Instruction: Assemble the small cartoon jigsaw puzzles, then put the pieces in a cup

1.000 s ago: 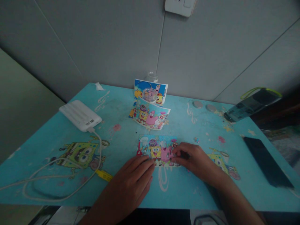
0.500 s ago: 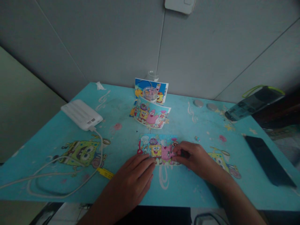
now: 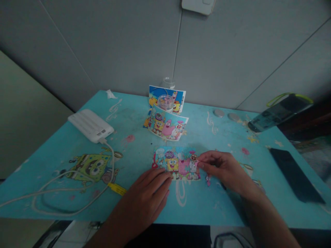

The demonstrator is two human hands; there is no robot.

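A small jigsaw puzzle (image 3: 172, 165) with cartoon characters lies flat on the table in front of me, mostly joined. My left hand (image 3: 148, 193) rests with fingers stretched out on its lower left edge. At the right edge, thumb and index finger of my right hand (image 3: 219, 168) pinch a small pinkish puzzle piece, partly covered by the fingertips. Just below that hand lie loose puzzle pieces (image 3: 208, 179). Behind the puzzle stands a curved picture card (image 3: 168, 125) with the same characters, leaning near a clear round jar (image 3: 166, 102) with pink pieces inside.
On the left, a white power bank (image 3: 90, 125) trails a white cable (image 3: 112, 162) with a yellow tag. Two round silver lids (image 3: 219, 113) sit at the back. A dark bottle (image 3: 280, 113) lies at the right, with a black phone (image 3: 296, 175) nearer. A grey wall borders the table.
My right hand has shifted right and slightly up, from over the puzzle to its right edge, uncovering the right-hand part and the loose pieces. My left hand stays put.
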